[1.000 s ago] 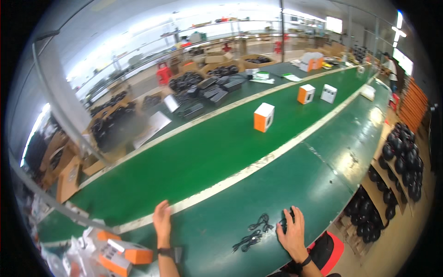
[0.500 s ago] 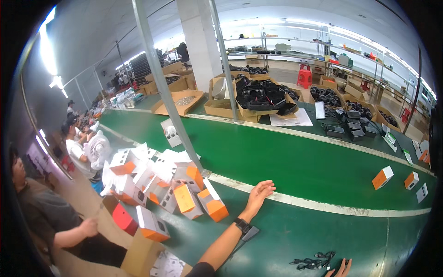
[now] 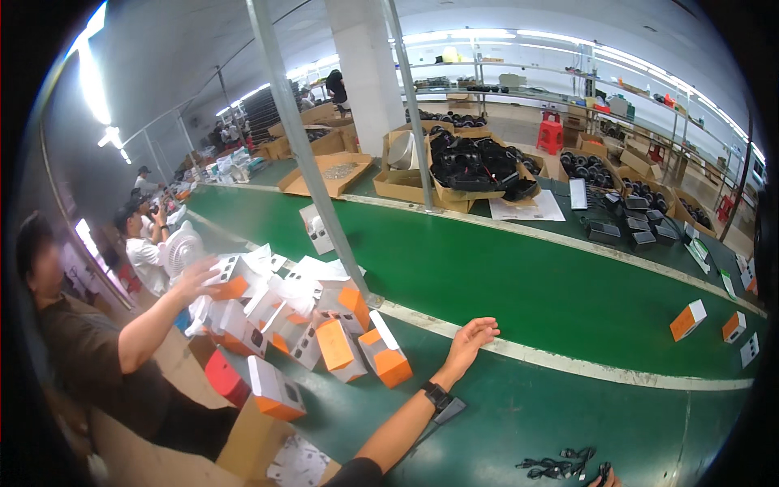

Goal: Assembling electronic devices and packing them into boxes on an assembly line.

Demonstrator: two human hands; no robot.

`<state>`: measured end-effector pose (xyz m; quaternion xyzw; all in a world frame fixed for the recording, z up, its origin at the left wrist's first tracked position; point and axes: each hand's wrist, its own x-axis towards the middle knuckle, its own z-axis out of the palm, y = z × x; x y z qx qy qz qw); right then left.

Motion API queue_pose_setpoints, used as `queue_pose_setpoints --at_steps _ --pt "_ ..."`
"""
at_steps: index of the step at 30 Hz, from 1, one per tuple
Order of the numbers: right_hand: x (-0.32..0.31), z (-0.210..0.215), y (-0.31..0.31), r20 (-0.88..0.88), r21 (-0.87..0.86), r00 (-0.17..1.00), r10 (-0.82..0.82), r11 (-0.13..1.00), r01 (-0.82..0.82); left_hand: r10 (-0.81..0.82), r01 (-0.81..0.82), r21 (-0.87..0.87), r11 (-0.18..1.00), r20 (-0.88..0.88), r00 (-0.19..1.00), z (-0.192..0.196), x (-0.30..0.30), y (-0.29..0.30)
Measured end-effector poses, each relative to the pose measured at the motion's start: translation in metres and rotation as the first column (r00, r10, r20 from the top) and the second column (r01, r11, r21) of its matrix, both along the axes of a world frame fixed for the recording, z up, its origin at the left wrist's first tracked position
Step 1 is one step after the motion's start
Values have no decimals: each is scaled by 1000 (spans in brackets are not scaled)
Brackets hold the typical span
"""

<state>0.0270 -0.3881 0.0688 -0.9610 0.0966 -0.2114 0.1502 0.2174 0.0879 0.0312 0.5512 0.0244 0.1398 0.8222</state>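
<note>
My left hand rests on the pale edge strip beside the green conveyor belt, palm turned inward, fingers loosely stretched, holding nothing. A dark watch is on that wrist. At the bottom edge my right hand is mostly cut off; its fingertips pinch a black cable. Just left of it, a small pile of bundled black cables lies on the green worktable. A dark flat wedge-shaped piece lies beside my left wrist.
White-and-orange boxes heap at the left, where a co-worker's hand reaches over them. A metal post rises by the heap. Small boxes stand on the belt at right. Beyond it sit black parts in a carton and black adapters.
My right fingers, spread beside the cables before, now close on a black cable. My left hand stays on the strip. The co-worker's hand has risen over the boxes. The view has shifted slightly.
</note>
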Motion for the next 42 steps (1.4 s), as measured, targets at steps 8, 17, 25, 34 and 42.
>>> queue_pose_setpoints --at_steps 8,17,25,34,42 --pt "-1 -1 3 130 4 989 71 997 -72 -24 24 4 1000 17 1000 0 -2 0" --pt "1 -2 4 7 -39 1000 -23 999 23 -4 3 37 999 13 1000 0 -1 0" --pt "0 3 4 117 6 991 58 998 -59 -15 14 38 999 9 1000 2 -1 -1" --pt "-2 13 10 96 59 994 49 997 -55 23 -23 33 999 5 1000 3 -3 -1" --pt "-1 -5 -2 115 -40 993 -34 998 38 25 -26 33 999 15 1000 3 -2 -3"
